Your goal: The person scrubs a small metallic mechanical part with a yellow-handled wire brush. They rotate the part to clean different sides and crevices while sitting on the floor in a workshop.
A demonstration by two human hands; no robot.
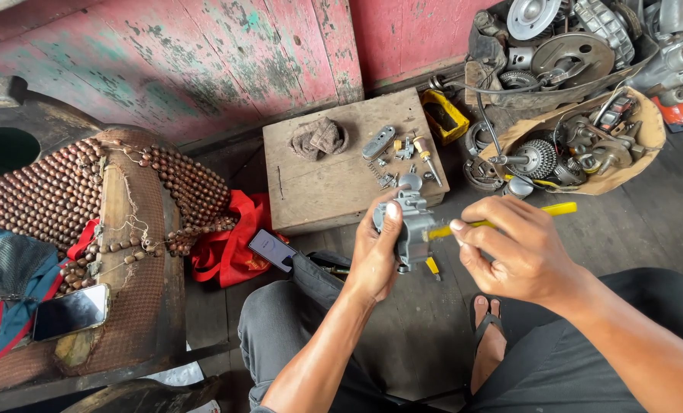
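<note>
My left hand (pixel 376 256) grips a small grey metal carburettor-like part (pixel 414 226) from its left side, thumb up against its top. My right hand (pixel 513 248) holds a yellow-handled screwdriver (pixel 559 209) whose front end meets the right side of the metal part. Both hands hover above my knees, just in front of a low wooden box (pixel 334 180). On the box lie a worn cloth ring (pixel 320 139), a grey metal cover (pixel 378 142), a second small screwdriver (pixel 426 155) and several screws and springs.
A cardboard tray (pixel 647 126) of gears and engine parts sits at right, with larger engine pieces (pixel 563 38) behind it. A yellow box (pixel 445 115) stands by the wall. A red bag (pixel 230 245) with a phone (pixel 271 249), a beaded seat cover (pixel 58 191) and another phone (pixel 70 312) lie at left.
</note>
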